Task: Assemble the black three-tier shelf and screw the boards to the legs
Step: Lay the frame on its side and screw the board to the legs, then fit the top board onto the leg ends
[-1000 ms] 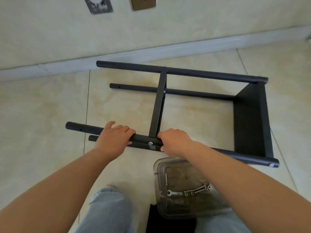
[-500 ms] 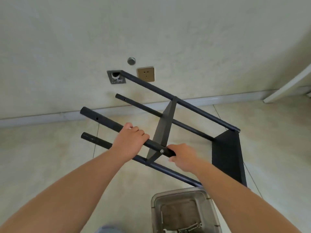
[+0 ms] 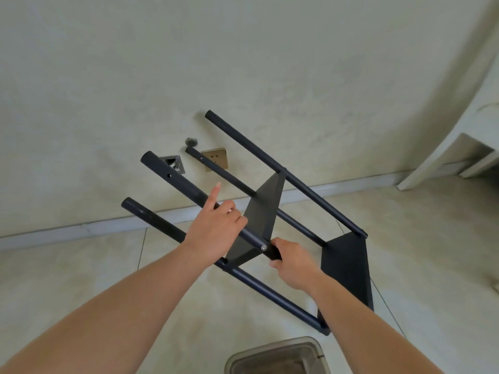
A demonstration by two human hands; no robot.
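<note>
We see a half-built black shelf [image 3: 266, 220] tipped at a slant above a pale tiled floor [image 3: 421, 238], its four legs running from lower right up to upper left, their free ends pointing toward the wall [image 3: 243, 63]. Two boards are fitted between the legs: a middle board [image 3: 260, 225] and an end board [image 3: 347, 268] at the lower right, which sits near the floor. Our left hand [image 3: 216, 228] curls its fingers round one near leg [image 3: 189, 188] just left of the middle board, with the forefinger sticking out straight. Our right hand [image 3: 293, 261] grips the same leg just right of a silver screw [image 3: 263, 248] that sits where the middle board meets it. On the wall behind the free leg ends we can make out a brass socket [image 3: 216, 159], a grey plate [image 3: 172, 163] and a small round knob [image 3: 191, 142]. The rim of a clear plastic tub [image 3: 278, 356] shows at the bottom edge, below the shelf
</note>
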